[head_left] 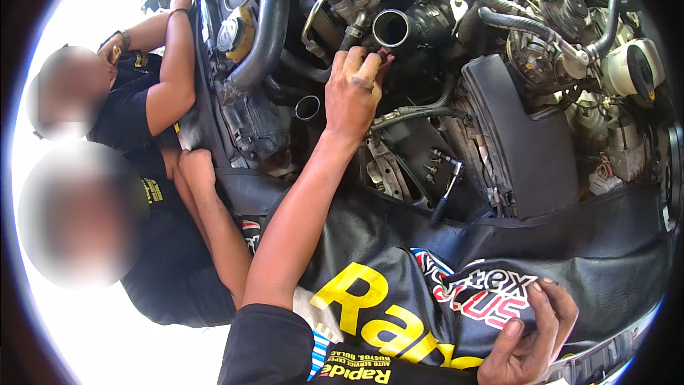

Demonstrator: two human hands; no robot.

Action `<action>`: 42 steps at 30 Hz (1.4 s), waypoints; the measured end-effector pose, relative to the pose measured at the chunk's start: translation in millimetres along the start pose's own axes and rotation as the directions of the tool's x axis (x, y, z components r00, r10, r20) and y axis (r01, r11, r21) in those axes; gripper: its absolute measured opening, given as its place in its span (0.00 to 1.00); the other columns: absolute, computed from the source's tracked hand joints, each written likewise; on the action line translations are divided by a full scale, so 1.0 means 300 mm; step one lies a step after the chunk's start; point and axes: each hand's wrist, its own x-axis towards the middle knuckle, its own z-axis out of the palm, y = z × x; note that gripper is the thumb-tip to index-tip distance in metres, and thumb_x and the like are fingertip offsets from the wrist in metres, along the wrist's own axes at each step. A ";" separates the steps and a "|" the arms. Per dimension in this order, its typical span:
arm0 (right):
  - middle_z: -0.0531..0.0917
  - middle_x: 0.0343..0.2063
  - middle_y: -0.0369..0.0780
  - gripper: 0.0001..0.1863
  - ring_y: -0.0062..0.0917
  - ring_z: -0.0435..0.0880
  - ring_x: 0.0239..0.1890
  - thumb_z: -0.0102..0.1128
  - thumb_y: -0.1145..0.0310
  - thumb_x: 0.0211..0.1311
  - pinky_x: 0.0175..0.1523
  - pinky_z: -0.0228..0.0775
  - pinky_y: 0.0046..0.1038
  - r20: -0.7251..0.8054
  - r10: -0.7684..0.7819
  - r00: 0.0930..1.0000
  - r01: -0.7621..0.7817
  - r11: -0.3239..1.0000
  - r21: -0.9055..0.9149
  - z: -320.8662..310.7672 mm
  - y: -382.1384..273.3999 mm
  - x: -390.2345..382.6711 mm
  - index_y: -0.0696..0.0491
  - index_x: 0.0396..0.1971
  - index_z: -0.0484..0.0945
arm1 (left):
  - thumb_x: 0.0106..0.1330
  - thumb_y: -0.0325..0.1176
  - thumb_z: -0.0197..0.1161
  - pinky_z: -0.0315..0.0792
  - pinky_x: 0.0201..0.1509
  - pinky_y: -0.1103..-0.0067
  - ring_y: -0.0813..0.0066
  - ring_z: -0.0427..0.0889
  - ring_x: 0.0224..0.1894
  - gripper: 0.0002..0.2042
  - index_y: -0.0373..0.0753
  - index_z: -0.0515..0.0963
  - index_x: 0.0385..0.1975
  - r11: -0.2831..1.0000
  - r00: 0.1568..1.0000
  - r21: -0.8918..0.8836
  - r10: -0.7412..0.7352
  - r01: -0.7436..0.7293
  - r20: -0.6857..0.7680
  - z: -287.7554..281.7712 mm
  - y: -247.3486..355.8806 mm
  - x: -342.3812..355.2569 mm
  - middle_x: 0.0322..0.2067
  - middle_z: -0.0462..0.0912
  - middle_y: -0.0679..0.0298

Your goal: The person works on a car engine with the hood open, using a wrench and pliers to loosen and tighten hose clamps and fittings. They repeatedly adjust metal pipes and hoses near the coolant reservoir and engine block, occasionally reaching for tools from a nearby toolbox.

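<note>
On my feed, the left hand (354, 89) is curled beside a small, soft-looking reddish piece (386, 59); whether it grips that, I cannot tell. Just beyond, the round, metal-rimmed black pipe (407, 26) opens toward me. The empty, loosely open right hand (531, 339) is farther, at the glossy black cover's (605, 249) near edge.

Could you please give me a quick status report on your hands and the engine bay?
Left hand and small reddish thing beside open pipe. Right hand open, above black cover. Ratchet lying nearby; co-worker's forearm at left, clear of pipe.
</note>
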 end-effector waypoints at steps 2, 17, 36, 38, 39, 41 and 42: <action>0.83 0.49 0.55 0.16 0.44 0.85 0.51 0.61 0.69 0.75 0.52 0.82 0.37 -0.002 -0.009 1.000 0.009 1.000 -0.001 0.000 0.007 -0.001 0.68 0.50 0.84 | 0.60 0.26 0.70 0.78 0.45 0.60 0.51 0.82 0.42 0.06 0.37 0.81 0.35 1.000 0.999 -0.001 -0.029 0.029 0.045 -0.025 -0.001 0.008 0.38 0.82 0.56; 0.83 0.49 0.55 0.16 0.45 0.85 0.52 0.60 0.71 0.76 0.55 0.81 0.38 0.053 -0.009 0.999 0.013 0.998 -0.058 -0.006 0.010 0.010 0.69 0.52 0.83 | 0.63 0.23 0.68 0.80 0.37 0.71 0.66 0.88 0.32 0.07 0.30 0.87 0.40 0.980 0.975 -0.145 -0.102 0.133 0.199 -0.079 -0.033 -0.015 0.41 0.83 0.58; 0.81 0.53 0.54 0.29 0.47 0.80 0.57 0.57 0.50 0.75 0.63 0.72 0.45 -0.157 -0.148 0.976 0.159 0.986 0.056 0.023 -0.027 -0.082 0.63 0.58 0.79 | 0.76 0.35 0.63 0.76 0.40 0.68 0.62 0.81 0.32 0.12 0.33 0.85 0.33 0.772 0.952 -0.605 -0.004 0.197 0.305 -0.633 0.375 0.087 0.29 0.80 0.56; 0.75 0.63 0.58 0.47 0.53 0.73 0.67 0.53 0.32 0.71 0.69 0.68 0.53 -0.339 -0.408 0.848 0.424 0.905 -0.028 0.041 0.001 -0.125 0.58 0.72 0.66 | 0.80 0.37 0.58 0.76 0.39 0.68 0.64 0.82 0.32 0.15 0.32 0.84 0.35 0.514 0.968 -0.831 0.004 0.213 0.250 -0.687 0.526 0.012 0.28 0.80 0.58; 0.73 0.65 0.58 0.51 0.55 0.71 0.69 0.50 0.27 0.69 0.70 0.66 0.56 -0.323 -0.487 0.811 0.461 0.873 -0.158 0.045 -0.013 -0.136 0.57 0.73 0.65 | 0.82 0.38 0.56 0.76 0.38 0.67 0.63 0.83 0.32 0.18 0.30 0.82 0.35 0.334 0.974 -0.917 -0.018 0.217 0.224 -0.692 0.607 -0.046 0.27 0.79 0.58; 0.70 0.69 0.59 0.58 0.58 0.69 0.71 0.46 0.18 0.64 0.71 0.64 0.62 -0.288 -0.635 0.717 0.510 0.759 -0.404 0.052 -0.042 -0.160 0.56 0.75 0.62 | 0.87 0.46 0.46 0.75 0.38 0.69 0.67 0.80 0.31 0.24 0.29 0.77 0.38 -0.024 0.935 -0.935 0.011 0.355 0.355 -0.660 0.778 -0.230 0.26 0.76 0.60; 0.74 0.66 0.55 0.47 0.53 0.73 0.67 0.52 0.26 0.67 0.68 0.66 0.60 -0.245 -0.635 0.732 0.547 0.763 -0.345 0.008 -0.084 -0.181 0.52 0.69 0.68 | 0.86 0.52 0.39 0.75 0.39 0.70 0.69 0.78 0.31 0.28 0.31 0.75 0.40 0.041 0.937 -0.937 0.042 0.346 0.347 -0.671 0.841 -0.322 0.27 0.74 0.61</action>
